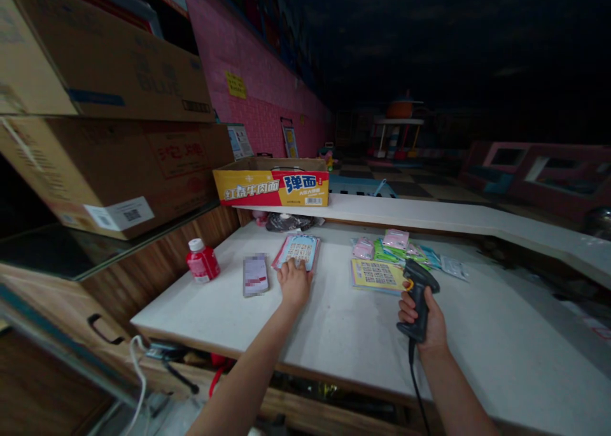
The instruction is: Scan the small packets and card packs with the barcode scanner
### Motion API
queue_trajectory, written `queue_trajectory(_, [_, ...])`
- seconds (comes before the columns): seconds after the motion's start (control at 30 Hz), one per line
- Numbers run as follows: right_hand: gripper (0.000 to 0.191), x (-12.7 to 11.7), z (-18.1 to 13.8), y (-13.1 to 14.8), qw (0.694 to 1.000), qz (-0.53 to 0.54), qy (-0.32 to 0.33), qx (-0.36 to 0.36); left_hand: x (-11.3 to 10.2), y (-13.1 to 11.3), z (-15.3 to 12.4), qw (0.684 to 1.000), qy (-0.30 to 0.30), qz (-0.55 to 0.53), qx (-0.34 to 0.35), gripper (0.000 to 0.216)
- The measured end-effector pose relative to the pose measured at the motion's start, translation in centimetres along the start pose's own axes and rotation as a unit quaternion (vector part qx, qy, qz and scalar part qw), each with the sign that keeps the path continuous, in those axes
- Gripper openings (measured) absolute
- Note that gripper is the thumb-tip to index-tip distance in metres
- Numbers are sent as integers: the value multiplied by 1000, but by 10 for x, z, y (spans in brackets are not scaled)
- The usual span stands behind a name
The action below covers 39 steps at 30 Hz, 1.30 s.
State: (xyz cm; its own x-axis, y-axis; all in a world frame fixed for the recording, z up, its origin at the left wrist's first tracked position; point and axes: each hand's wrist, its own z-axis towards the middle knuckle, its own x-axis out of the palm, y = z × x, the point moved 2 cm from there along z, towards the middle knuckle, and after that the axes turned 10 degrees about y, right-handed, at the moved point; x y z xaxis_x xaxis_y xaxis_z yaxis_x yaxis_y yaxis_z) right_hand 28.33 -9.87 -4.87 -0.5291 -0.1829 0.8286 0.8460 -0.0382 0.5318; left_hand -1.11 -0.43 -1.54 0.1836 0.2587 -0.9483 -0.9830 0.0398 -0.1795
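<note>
My right hand (432, 324) is wrapped around the handle of a black barcode scanner (418, 296) with a yellow trigger; its cord hangs down past the table edge. The scanner's head is over the right end of a yellow card sheet (377, 274) printed with rows of small dark squares. My left hand (293, 284) rests with its fingers apart on the lower part of a pale blue sheet (301, 250) printed with small pictures, which lies on a pink-edged stack. Behind the yellow sheet lie several small pink, green and blue packets (395, 240).
Left of my left hand lie a phone (256, 274) and a red bottle with a white cap (202, 261). An open noodle carton (274, 182) stands on the raised ledge (405, 212) along the back of the white table (334, 334). Large cardboard boxes (119, 168) are stacked at the left.
</note>
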Motion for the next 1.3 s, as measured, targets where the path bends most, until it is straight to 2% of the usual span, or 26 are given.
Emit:
queue_trajectory(0.13, [33, -1, -1, 0, 1000, 1, -9, -2, -7, 3, -1, 1000, -8, -4, 11, 36])
queue_trajectory(0.33, [34, -3, 0, 0, 1000, -8, -4, 1, -20, 18, 7, 993, -22, 5, -119, 40])
queue_trajectory(0.43, [33, -3, 0, -1, 1000, -12, -4, 0, -18, 25, 10, 990, -32, -52, -131, 43])
queue_trajectory(0.5, [34, -3, 0, -1, 1000, -8, -8, -1, -14, 32, 12, 978, -55, -141, -143, 44])
queue_trajectory(0.57, [34, -2, 0, -1, 1000, 0, -11, -2, -6, 38, 16, 940, -58, -289, -169, 47])
queue_trajectory(0.6, [35, -2, 0, -1, 1000, 4, -11, -3, -1, 40, 19, 906, -40, -381, -183, 47])
queue_trajectory(0.67, [36, -1, 0, -1, 1000, 7, -10, -3, 11, 39, 23, 805, 32, -560, -194, 44])
queue_trajectory(0.73, [37, 0, -1, -1, 1000, 7, -10, -2, 21, 34, 25, 717, 98, -665, -185, 39])
queue_trajectory(0.77, [36, 0, -1, -1, 1000, 6, -10, -1, 24, 31, 25, 695, 115, -687, -180, 36])
queue_trajectory(0.8, [36, 0, -1, -1, 1000, 6, -10, 0, 27, 29, 24, 687, 123, -694, -177, 33])
queue_trajectory(0.9, [34, 1, -1, -1, 1000, 5, -13, 0, 34, 24, 20, 692, 100, -702, -140, 27])
queue_trajectory(1.07, [36, 3, -3, -1, 1000, -18, -20, 7, 45, 24, 13, 700, -10, -713, -29, 33])
queue_trajectory(1.17, [38, 6, -3, -4, 997, -62, -38, 30, 52, 27, 13, 708, -36, -705, -5, 38])
queue_trajectory(1.3, [44, 19, 2, -15, 982, -150, -76, 85, 58, 30, 16, 698, -52, -714, 0, 43])
